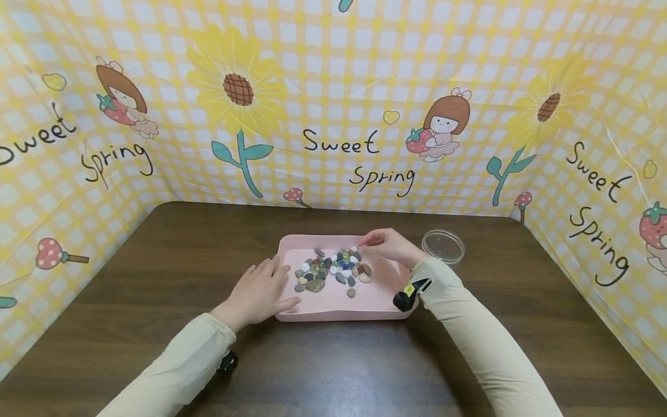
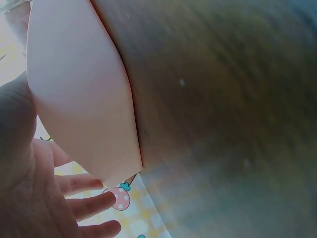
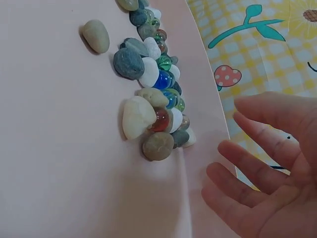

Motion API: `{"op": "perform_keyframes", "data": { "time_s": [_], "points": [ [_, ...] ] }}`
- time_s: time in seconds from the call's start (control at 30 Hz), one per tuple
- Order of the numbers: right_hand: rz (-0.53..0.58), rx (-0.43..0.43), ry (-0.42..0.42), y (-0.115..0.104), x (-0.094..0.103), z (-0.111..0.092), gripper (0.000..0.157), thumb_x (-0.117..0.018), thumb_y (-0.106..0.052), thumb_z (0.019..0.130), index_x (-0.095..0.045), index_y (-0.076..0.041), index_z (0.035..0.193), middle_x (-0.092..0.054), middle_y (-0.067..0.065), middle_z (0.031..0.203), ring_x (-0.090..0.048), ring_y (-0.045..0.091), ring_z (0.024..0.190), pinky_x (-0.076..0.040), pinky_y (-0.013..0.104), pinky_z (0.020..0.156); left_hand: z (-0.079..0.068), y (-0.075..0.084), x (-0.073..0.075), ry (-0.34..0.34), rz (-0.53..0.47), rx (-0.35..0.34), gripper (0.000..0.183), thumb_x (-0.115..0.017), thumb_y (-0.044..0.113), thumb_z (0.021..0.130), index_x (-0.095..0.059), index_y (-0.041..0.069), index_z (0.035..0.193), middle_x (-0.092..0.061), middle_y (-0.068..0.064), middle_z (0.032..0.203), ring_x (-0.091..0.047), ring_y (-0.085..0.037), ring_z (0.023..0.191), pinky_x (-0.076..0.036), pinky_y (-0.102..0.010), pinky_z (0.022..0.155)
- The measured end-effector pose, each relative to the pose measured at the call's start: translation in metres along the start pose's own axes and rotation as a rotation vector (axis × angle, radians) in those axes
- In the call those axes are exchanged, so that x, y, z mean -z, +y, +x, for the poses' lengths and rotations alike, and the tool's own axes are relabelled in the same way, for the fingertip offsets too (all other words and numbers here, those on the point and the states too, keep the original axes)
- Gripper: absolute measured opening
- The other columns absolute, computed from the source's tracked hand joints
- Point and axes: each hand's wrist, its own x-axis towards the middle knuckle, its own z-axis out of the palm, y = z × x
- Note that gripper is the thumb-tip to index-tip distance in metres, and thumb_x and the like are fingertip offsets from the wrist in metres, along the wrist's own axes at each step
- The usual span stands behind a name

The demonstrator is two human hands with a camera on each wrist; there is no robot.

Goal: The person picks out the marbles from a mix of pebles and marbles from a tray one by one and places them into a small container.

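Note:
A shallow pink tray (image 1: 383, 292) lies on the table, with pebbles and glass marbles heaped in its middle. My left hand (image 1: 257, 294) rests at the tray's left rim, fingers spread and thumb over the near corner. In the left wrist view its straight fingers lie along the tray's outer wall (image 2: 81, 89). Above the far right part of the tray is my right hand (image 1: 388, 246), its bent, separated fingers holding nothing. Beside it in the right wrist view are a red marble (image 3: 160, 120), a blue marble (image 3: 162, 80) and a brown pebble (image 3: 158, 146).
A clear round dish (image 1: 443, 246) stands on the brown table (image 1: 333, 370), behind and right of the tray. One pebble (image 1: 351, 293) lies apart near the tray's front. Yellow checked cloth (image 1: 333, 110) hangs around the back and sides.

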Motion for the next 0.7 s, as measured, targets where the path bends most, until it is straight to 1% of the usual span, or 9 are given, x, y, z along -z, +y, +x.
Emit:
{"op": "perform_keyframes", "data": {
  "time_s": [0.1,0.17,0.33,0.43,0.6,0.7],
  "points": [
    [-0.028,0.026,-0.03,0.0022,0.0001,0.0003,0.023,-0.06,-0.011,0.088,-0.066,-0.004,0.109,-0.062,0.013,0.124,-0.055,0.029,0.12,-0.036,0.044,0.108,0.0,-0.0007,-0.0002,0.002,0.003,-0.003,0.075,-0.056,0.057,0.084,-0.047,0.002,0.134,-0.036,-0.027,0.145,-0.039,-0.045,0.131,-0.03,-0.059,0.106],
    [-0.029,0.025,-0.05,0.0036,0.0001,0.0011,0.022,-0.06,-0.009,0.087,-0.066,-0.004,0.108,-0.062,0.013,0.124,-0.054,0.03,0.12,-0.035,0.044,0.108,0.0001,-0.0011,-0.0003,0.004,0.006,-0.006,0.074,-0.056,0.056,0.084,-0.047,0.001,0.133,-0.036,-0.028,0.144,-0.039,-0.045,0.13,-0.031,-0.059,0.106],
    [-0.011,-0.026,-0.109,0.0069,-0.0007,0.0036,0.021,-0.063,-0.011,0.086,-0.068,-0.005,0.106,-0.066,0.009,0.118,-0.056,0.026,0.116,-0.034,0.046,0.108,0.0005,-0.001,-0.0008,0.0,-0.003,-0.006,0.074,-0.055,0.056,0.084,-0.048,0.001,0.133,-0.035,-0.028,0.145,-0.039,-0.045,0.13,-0.031,-0.059,0.106],
    [-0.033,-0.043,-0.135,0.0077,-0.0017,0.0049,0.019,-0.066,-0.012,0.084,-0.069,-0.007,0.102,-0.067,0.007,0.114,-0.058,0.021,0.111,-0.037,0.043,0.106,0.0009,-0.0011,-0.0009,-0.006,-0.004,-0.006,0.074,-0.055,0.056,0.084,-0.048,0.001,0.133,-0.035,-0.028,0.145,-0.039,-0.045,0.13,-0.031,-0.06,0.106],
    [-0.089,-0.062,-0.143,0.0071,-0.0031,0.0059,0.016,-0.071,-0.014,0.08,-0.07,-0.009,0.096,-0.069,0.004,0.109,-0.06,0.016,0.104,-0.041,0.036,0.1,0.0017,-0.0016,-0.0008,-0.001,0.001,-0.013,0.073,-0.055,0.055,0.084,-0.049,0.001,0.132,-0.036,-0.028,0.144,-0.04,-0.044,0.129,-0.032,-0.059,0.105],
    [-0.147,-0.077,-0.129,0.0068,-0.004,0.0062,0.015,-0.074,-0.018,0.078,-0.072,-0.012,0.092,-0.07,0.001,0.107,-0.058,0.014,0.101,-0.04,0.035,0.098,0.0019,-0.0019,-0.0016,0.006,-0.002,-0.012,0.073,-0.056,0.055,0.084,-0.049,0.0,0.132,-0.036,-0.029,0.144,-0.041,-0.044,0.129,-0.032,-0.059,0.105]
  ]
}}
